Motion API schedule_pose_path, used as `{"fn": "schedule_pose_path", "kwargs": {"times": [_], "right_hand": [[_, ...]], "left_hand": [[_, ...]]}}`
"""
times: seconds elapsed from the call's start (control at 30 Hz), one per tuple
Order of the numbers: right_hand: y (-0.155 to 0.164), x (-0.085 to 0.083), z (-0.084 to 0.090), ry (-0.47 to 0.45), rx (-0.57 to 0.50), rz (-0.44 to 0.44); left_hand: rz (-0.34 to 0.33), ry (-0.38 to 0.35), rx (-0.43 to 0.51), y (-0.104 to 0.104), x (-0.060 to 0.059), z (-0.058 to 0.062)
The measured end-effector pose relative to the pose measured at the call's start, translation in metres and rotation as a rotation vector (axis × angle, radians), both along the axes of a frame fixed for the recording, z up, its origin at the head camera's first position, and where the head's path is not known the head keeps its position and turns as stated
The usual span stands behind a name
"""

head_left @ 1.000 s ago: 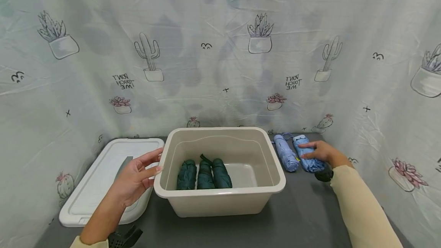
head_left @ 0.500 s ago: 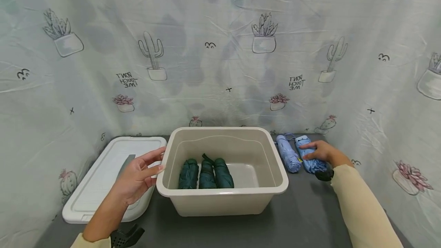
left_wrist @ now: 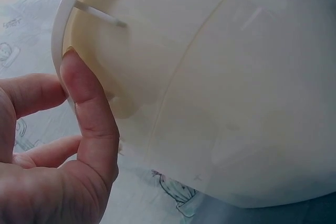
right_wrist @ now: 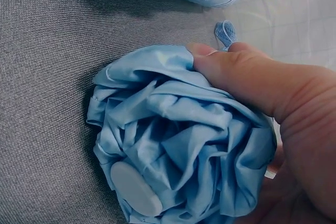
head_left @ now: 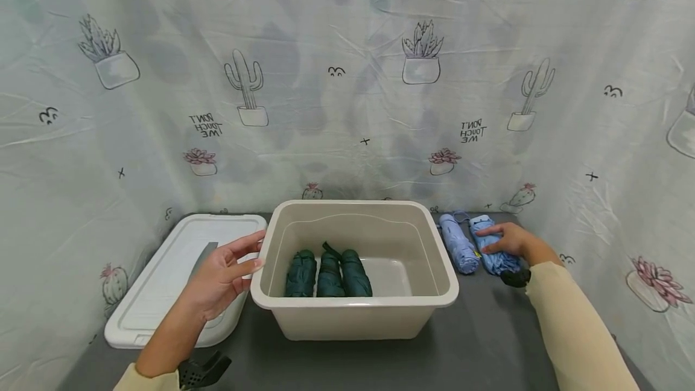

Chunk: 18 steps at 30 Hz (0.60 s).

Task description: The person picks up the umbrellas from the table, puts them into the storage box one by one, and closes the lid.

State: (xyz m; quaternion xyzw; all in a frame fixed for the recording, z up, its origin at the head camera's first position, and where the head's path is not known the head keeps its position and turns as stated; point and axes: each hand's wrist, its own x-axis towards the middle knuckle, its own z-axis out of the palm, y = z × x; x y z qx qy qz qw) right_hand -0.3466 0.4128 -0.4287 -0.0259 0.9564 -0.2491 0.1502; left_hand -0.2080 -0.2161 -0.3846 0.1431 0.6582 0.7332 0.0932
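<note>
My left hand (head_left: pixel 221 279) pinches the left rim of a beige plastic storage bin (head_left: pixel 353 319); in the left wrist view the thumb (left_wrist: pixel 90 95) lies against the rim. Three dark green rolled folding umbrellas (head_left: pixel 329 275) lie side by side in the bin's left half. My right hand (head_left: pixel 513 242) holds a light blue folding umbrella (head_left: pixel 491 263) on the table, right of the bin. In the right wrist view, the umbrella's gathered cloth (right_wrist: pixel 178 135) and pale oval end (right_wrist: pixel 135 188) show, with the thumb along its side. A periwinkle folding umbrella (head_left: pixel 459 247) lies beside it, untouched.
A white lid (head_left: pixel 179 258) lies flat left of the bin, partly behind my left forearm, with a grey strip on it. The grey tabletop (head_left: pixel 336 367) meets a curtain (head_left: pixel 358 101) printed with potted plants at the back and both sides.
The head view has turned slightly left, so everything sits a little farther right in it. Both hands keep their holds on the bin and the light blue umbrella.
</note>
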Motion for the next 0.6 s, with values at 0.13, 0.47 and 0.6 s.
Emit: {"fn": "schedule_pose_path", "kwargs": {"times": [0.13, 0.47, 0.6], "right_hand": [[0.0008, 0.0001, -0.0021, 0.014, 0.0, 0.01], [-0.0025, -0.0002, -0.0028, 0.053, -0.018, 0.012], [0.0004, 0.0038, -0.0055, 0.054, -0.046, -0.004]], "left_hand": [[0.013, -0.002, -0.026, 0.001, 0.001, 0.0018], [0.018, 0.008, -0.039, -0.0009, 0.0014, 0.0027], [0.015, 0.003, -0.038, 0.0005, 0.0013, 0.0024]]}}
